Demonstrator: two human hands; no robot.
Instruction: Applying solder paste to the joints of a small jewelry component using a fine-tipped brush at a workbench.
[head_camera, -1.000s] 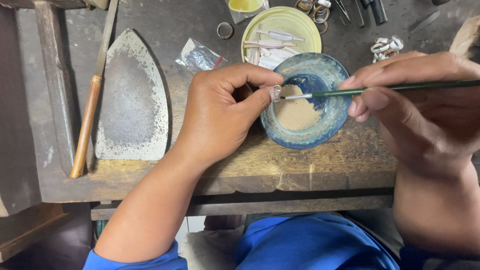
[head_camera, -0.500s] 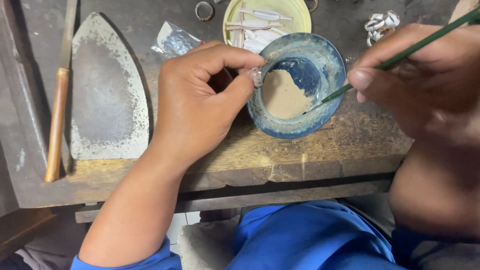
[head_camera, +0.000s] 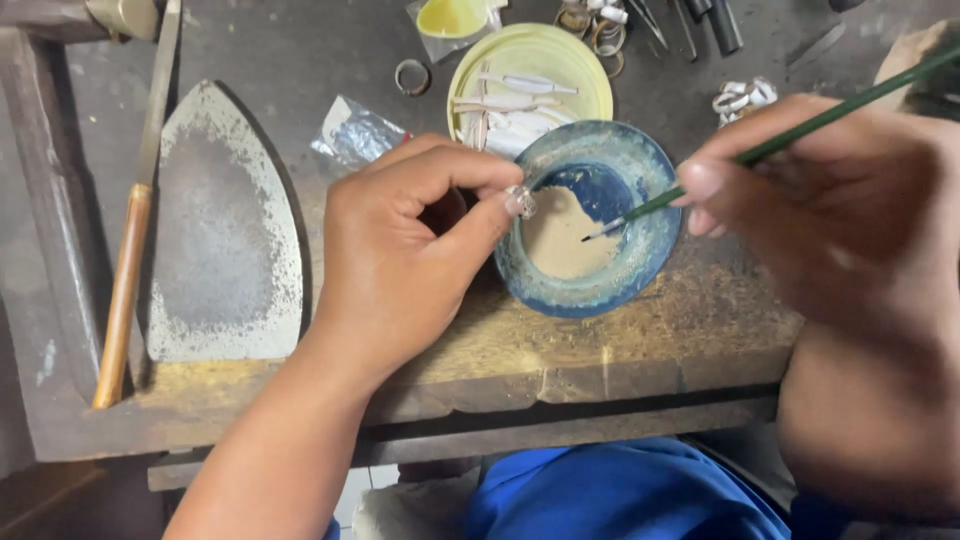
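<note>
My left hand (head_camera: 405, 255) pinches a small silvery ring (head_camera: 521, 200) between thumb and forefinger, at the left rim of a blue ceramic bowl (head_camera: 640, 265). The bowl stands on the worn wooden bench and holds a pale tan paste (head_camera: 562, 240). My right hand (head_camera: 830, 205) grips a thin green-handled brush (head_camera: 790, 135) like a pen. The brush tip (head_camera: 590, 236) hovers over the paste inside the bowl, a short way right of the ring.
A flat grey iron-shaped metal plate (head_camera: 215, 240) lies at the left, with a wooden-handled file (head_camera: 130, 250) beside it. Behind the bowl sit a yellow dish (head_camera: 585, 70) of white strips, a small plastic bag (head_camera: 355, 130), loose rings (head_camera: 412, 75) and silvery pieces (head_camera: 742, 97).
The brush tip has come further into the bowl, toward the paste and the ring. My left hand still pinches the ring at the rim. The camera view shifted slightly.
</note>
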